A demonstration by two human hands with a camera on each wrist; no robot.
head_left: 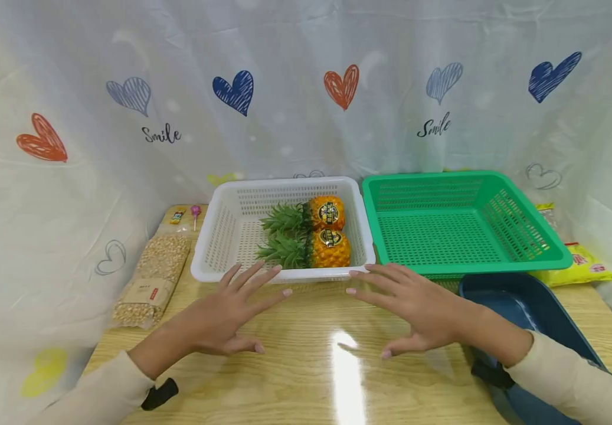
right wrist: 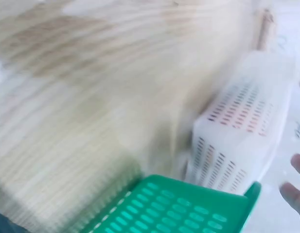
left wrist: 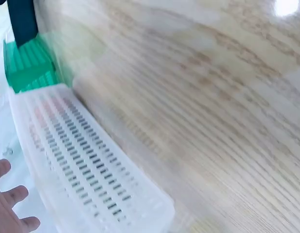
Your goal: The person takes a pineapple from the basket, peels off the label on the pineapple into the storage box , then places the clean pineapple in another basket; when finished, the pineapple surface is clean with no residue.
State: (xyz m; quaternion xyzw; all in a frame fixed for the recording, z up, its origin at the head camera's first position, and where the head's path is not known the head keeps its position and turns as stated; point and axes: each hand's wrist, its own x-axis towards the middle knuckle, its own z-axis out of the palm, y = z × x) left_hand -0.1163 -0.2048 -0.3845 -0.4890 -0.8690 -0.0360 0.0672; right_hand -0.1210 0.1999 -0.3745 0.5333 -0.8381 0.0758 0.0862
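Observation:
Two pineapples lie side by side in the white basket point(head_left: 221, 276), their leaves pointing left. The rear pineapple point(head_left: 327, 212) and the front pineapple point(head_left: 330, 248) each carry a dark round label. My left hand point(head_left: 226, 316), fingers spread, is at the basket's near left side and holds nothing. Likewise spread and holding nothing, my right hand point(head_left: 417, 304) is by the near right corner. Whether any fingertips touch the rim, I cannot tell. In the left wrist view the white basket point(left wrist: 86, 160) shows its slotted side, with some fingers point(left wrist: 16, 195) at the left edge.
A green basket point(head_left: 438, 236) stands right of the white one, with a dark blue bin point(head_left: 518, 301) in front of it. Yellow packaging point(head_left: 576, 265) lies at far right. On the left are a bag of kernels point(head_left: 154, 271), a lollipop point(head_left: 195, 211) and a small yellow packet point(head_left: 177, 216).

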